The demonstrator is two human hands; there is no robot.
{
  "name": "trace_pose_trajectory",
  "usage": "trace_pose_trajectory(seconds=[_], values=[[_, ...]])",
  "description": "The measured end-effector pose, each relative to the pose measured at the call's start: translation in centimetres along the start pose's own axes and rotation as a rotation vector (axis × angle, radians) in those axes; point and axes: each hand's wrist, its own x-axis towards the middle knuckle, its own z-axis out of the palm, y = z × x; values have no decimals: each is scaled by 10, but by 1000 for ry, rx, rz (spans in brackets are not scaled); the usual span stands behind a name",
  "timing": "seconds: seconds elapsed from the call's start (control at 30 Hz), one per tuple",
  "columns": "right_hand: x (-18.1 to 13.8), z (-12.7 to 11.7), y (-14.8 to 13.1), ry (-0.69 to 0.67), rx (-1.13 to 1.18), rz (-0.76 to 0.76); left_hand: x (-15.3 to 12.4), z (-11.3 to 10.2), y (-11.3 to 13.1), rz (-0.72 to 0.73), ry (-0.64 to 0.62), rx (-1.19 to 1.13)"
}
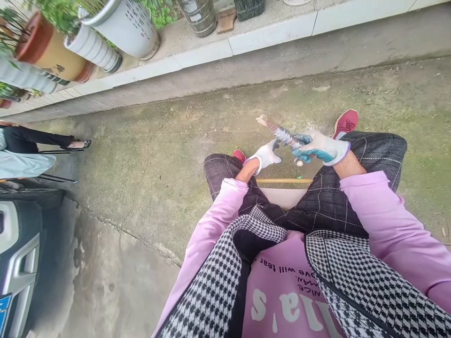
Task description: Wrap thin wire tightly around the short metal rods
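I sit with my knees apart over a concrete yard. Both hands wear white work gloves with teal palms. My right hand (322,148) is wrapped round a short stick-like tool (280,132) whose shaft is wound with silvery wire or thread; its pale frayed tip points up and left. My left hand (267,155) is closed beside the lower end of the tool, fingers pinched at it. A thin yellow stick (282,180) lies across between my knees, over a pale board (285,197).
Several plant pots (116,23) stand on a raised tiled ledge (268,35) at the top. Another person's leg and shoe (75,143) reach in at the left. A car's front (17,263) sits at the bottom left. My red shoes (347,122) rest on the cracked concrete.
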Motion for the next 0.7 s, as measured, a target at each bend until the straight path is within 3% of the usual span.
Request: trace_pose_trajectory(seconds=[0.23, 0.4, 0.6, 0.7], values=[[-2, 9, -9, 28, -4, -100, 5, 23, 1, 2, -28, -11], [-11, 9, -11, 92, 168, -238, -3, 17, 7, -12, -98, -63], [-14, -44, 0, 452, 513, -486, -12, -13, 10, -117, -177, -533], [-21, -75, 7, 696, 631, -600, -13, -30, 11, -109, -123, -787]])
